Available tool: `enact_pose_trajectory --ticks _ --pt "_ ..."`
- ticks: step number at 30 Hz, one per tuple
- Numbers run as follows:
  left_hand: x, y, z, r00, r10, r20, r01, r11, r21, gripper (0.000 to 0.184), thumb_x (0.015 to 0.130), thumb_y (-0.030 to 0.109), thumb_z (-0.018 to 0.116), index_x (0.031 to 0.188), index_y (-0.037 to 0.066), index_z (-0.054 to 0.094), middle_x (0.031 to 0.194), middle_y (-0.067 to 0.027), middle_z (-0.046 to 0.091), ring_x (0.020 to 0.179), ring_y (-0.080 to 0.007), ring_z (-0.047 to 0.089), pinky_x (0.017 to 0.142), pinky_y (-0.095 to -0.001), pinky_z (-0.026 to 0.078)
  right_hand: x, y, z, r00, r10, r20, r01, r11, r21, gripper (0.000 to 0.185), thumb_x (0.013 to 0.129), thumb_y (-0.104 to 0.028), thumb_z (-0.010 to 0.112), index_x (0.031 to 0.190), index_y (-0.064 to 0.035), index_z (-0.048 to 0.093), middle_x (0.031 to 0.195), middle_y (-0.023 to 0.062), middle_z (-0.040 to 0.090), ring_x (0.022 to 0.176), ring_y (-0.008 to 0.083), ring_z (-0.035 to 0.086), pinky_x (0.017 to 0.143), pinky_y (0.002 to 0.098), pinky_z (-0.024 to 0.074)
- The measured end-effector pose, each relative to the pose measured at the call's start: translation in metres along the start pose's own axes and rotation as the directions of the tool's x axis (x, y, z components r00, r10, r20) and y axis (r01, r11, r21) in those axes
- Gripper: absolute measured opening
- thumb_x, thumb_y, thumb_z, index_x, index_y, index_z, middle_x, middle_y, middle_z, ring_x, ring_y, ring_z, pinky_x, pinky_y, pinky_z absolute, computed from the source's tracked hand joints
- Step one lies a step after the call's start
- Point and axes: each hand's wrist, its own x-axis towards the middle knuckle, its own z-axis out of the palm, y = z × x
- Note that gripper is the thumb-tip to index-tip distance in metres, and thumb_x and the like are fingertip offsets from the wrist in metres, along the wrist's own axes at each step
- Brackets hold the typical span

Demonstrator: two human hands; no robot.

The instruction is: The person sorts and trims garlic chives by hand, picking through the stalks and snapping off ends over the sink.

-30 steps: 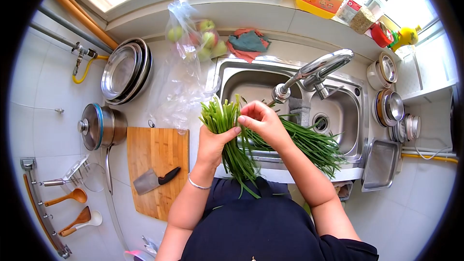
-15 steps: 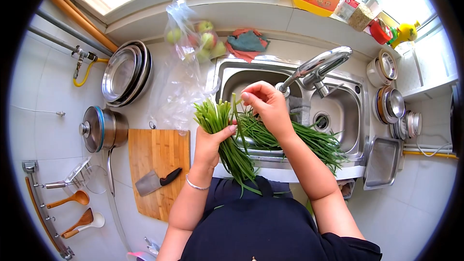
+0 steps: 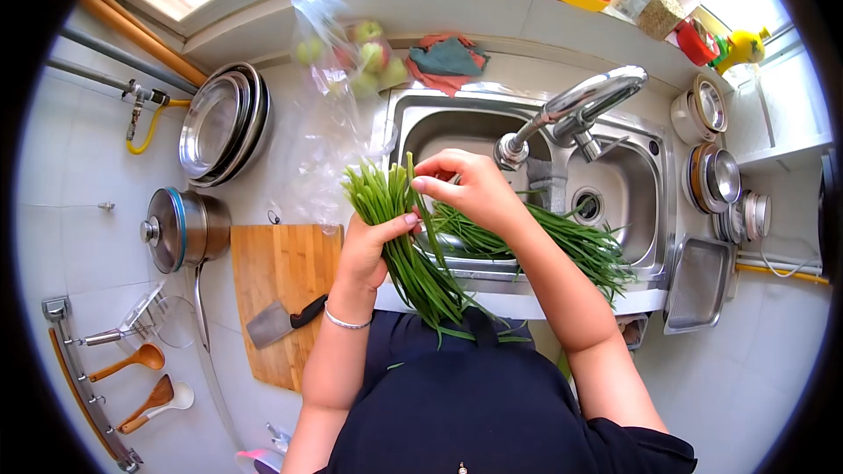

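Observation:
My left hand (image 3: 362, 254) is closed around a bunch of garlic chives (image 3: 378, 193), its pale cut ends upward and its green leaves hanging down toward my apron. At the right side of these ends, my right hand (image 3: 474, 193) pinches a single upright chive stalk (image 3: 410, 171) between thumb and forefinger. Behind my right forearm, a second pile of chives (image 3: 571, 250) lies across the front of the steel double sink (image 3: 399, 114), its leaf tips spilling over the edge. A few loose leaf bits stick to my apron.
Left of me, a cleaver (image 3: 270, 325) rests on a wooden cutting board (image 3: 285, 263). A lidded pot (image 3: 206, 228) and steel basins (image 3: 215, 123) stand beyond. Apples (image 3: 373, 57) in a plastic bag sit near a cloth (image 3: 443, 57). The faucet (image 3: 606, 83) arches over the sink.
My right hand has moved left and slightly down, closer to the stalk at the bunch's edge. My left hand and its bunch have shifted slightly left. The view has tilted a little.

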Motion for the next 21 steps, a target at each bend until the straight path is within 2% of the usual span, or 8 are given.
enact_pose_trajectory --ticks 3,7,9,12,15,17,19,21 --pt "0.003 -0.002 0.001 1.000 -0.003 -0.003 0.003 1.000 0.009 0.032 0.074 0.001 0.067 0.104 0.002 0.058 0.086 -0.0055 0.062 0.074 -0.0155 0.060 0.064 -0.0249 0.048 0.002 -0.009 0.002 0.996 0.083 0.023 -0.085 0.989 0.118 0.021 0.080 -0.017 0.067 0.088 0.0022 0.065 0.076 0.0075 0.066 0.067 0.0117 0.060 0.064 0.0262 0.0478" --pt "0.005 -0.005 0.003 0.995 0.097 -0.024 -0.097 0.995 -0.004 0.032 0.076 0.001 0.067 0.106 0.002 0.056 0.088 -0.0074 0.063 0.077 -0.0163 0.062 0.064 -0.0256 0.049 0.002 -0.010 0.007 0.994 0.095 0.055 -0.104 0.973 0.205 0.015 0.081 -0.011 0.066 0.087 0.0026 0.064 0.074 0.0027 0.064 0.067 0.0066 0.058 0.059 0.0229 0.0462" --pt "0.006 -0.007 0.003 0.987 0.128 -0.101 -0.130 0.991 -0.013 0.029 0.076 0.001 0.067 0.103 0.002 0.057 0.086 -0.0082 0.063 0.077 -0.0162 0.062 0.064 -0.0257 0.049 0.003 -0.010 0.005 0.996 0.075 0.043 -0.082 0.979 0.186 0.013 0.082 -0.010 0.065 0.088 0.0008 0.064 0.075 0.0031 0.063 0.066 0.0090 0.058 0.059 0.0243 0.0462" --pt "0.004 -0.004 -0.007 0.989 0.075 -0.130 -0.074 0.997 0.019 0.029 0.077 0.001 0.067 0.103 0.001 0.056 0.085 -0.0081 0.064 0.078 -0.0174 0.064 0.063 -0.0248 0.050 0.007 -0.004 -0.001 0.931 -0.329 -0.157 0.260 0.901 -0.347 0.008 0.081 -0.010 0.063 0.087 -0.0045 0.065 0.080 0.0069 0.058 0.066 0.0218 0.060 0.058 0.0296 0.0472" --pt "-0.003 -0.004 -0.022 0.980 0.063 -0.191 -0.067 0.998 -0.017 0.028 0.079 0.003 0.065 0.104 0.001 0.053 0.088 -0.0063 0.061 0.081 -0.0160 0.061 0.067 -0.0248 0.050 0.009 0.002 -0.006 0.893 -0.411 -0.183 0.283 0.829 -0.483 0.007 0.081 -0.010 0.063 0.086 -0.0048 0.063 0.081 0.0074 0.059 0.069 0.0246 0.061 0.061 0.0317 0.0485" --pt "-0.009 -0.006 -0.036 0.976 0.054 -0.210 -0.088 0.984 -0.153 0.029 0.080 0.004 0.065 0.106 0.003 0.052 0.090 -0.0047 0.057 0.082 -0.0154 0.059 0.068 -0.0246 0.049 0.009 0.019 -0.006 0.892 -0.432 -0.135 0.315 0.806 -0.502 0.008 0.080 -0.008 0.061 0.087 -0.0059 0.062 0.084 0.0069 0.060 0.074 0.0253 0.061 0.063 0.0330 0.0490" --pt "-0.014 -0.007 -0.051 0.965 0.114 -0.238 -0.158 0.971 -0.178 0.029 0.078 0.000 0.064 0.104 0.003 0.051 0.086 -0.0050 0.056 0.079 -0.0160 0.058 0.071 -0.0267 0.047 0.013 0.056 -0.001 0.867 -0.492 0.080 0.445 0.692 -0.568 0.016 0.077 -0.005 0.058 0.092 -0.0076 0.062 0.086 0.0064 0.060 0.075 0.0259 0.061 0.063 0.0339 0.0494" --pt "-0.019 -0.006 -0.062 0.963 0.123 -0.241 -0.179 0.958 -0.225 0.024 0.081 0.002 0.062 0.103 0.003 0.051 0.085 -0.0046 0.055 0.080 -0.0160 0.056 0.071 -0.0265 0.047 0.016 0.107 0.006 0.871 -0.465 0.160 0.459 0.649 -0.607 0.023 0.076 -0.002 0.054 0.096 -0.0084 0.061 0.088 0.0070 0.059 0.076 0.0273 0.061 0.066 0.0373 0.0503"
